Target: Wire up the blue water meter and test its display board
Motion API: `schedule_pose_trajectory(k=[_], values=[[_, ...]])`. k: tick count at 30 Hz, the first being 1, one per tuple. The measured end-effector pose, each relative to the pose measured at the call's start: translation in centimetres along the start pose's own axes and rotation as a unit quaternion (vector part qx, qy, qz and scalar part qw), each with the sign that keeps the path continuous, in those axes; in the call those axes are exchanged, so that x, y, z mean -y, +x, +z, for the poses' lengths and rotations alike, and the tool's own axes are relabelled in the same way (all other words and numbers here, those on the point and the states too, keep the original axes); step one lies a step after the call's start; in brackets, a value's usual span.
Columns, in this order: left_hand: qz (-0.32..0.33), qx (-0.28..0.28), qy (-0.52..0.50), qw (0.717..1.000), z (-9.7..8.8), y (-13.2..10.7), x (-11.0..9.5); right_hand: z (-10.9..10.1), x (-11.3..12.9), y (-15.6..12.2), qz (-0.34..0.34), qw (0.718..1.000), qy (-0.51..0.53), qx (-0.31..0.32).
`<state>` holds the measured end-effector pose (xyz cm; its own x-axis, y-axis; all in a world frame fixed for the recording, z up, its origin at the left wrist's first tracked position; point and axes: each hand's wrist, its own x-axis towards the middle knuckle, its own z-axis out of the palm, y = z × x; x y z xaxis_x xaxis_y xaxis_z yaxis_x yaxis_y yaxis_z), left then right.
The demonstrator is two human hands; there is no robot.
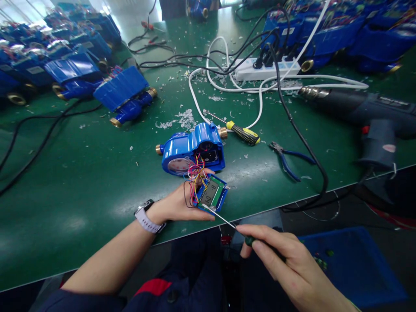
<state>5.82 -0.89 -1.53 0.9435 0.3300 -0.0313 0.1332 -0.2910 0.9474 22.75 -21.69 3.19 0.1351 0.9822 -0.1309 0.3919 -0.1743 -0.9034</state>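
Observation:
My left hand (180, 203), with a watch at the wrist, is closed around a small green circuit board with a grey LCD (209, 194) in a blue frame. Red, yellow, black and white wires (196, 171) run from the board to a blue water meter (191, 145) lying just behind it, its housing uncovered. My right hand (279, 253) grips a thin screwdriver (229, 223) by its dark handle. The metal tip reaches the board's near left edge; whether it touches a screw is too small to tell.
A yellow-black screwdriver (243, 132), blue-handled cutting pliers (287, 160) and a heat gun (373, 112) lie to the right. Behind them are a white power strip (266, 68) and tangled cables. Several blue meters (121, 93) stand at left and back right. A blue bin (357, 264) sits below the table edge.

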Motion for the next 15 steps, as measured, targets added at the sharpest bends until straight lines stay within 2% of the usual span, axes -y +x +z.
schedule_pose_trajectory(k=[4,7,11,15], values=[[-0.011,0.012,-0.018,1.0,0.07,0.01,-0.08,0.36,-0.13,-0.08,0.06,0.991,0.105,0.055],[-0.01,0.01,-0.032,0.999,0.14,0.07,-0.15,0.68,-0.41,-0.03,0.082,0.983,0.148,0.072],[0.0,0.004,-0.032,0.999,0.2,0.14,-0.21,0.84,-0.53,0.17,0.084,0.982,0.157,0.068],[0.005,0.014,-0.026,1.0,0.08,0.16,-0.38,0.68,-0.38,0.18,0.07,0.989,0.119,0.059]])
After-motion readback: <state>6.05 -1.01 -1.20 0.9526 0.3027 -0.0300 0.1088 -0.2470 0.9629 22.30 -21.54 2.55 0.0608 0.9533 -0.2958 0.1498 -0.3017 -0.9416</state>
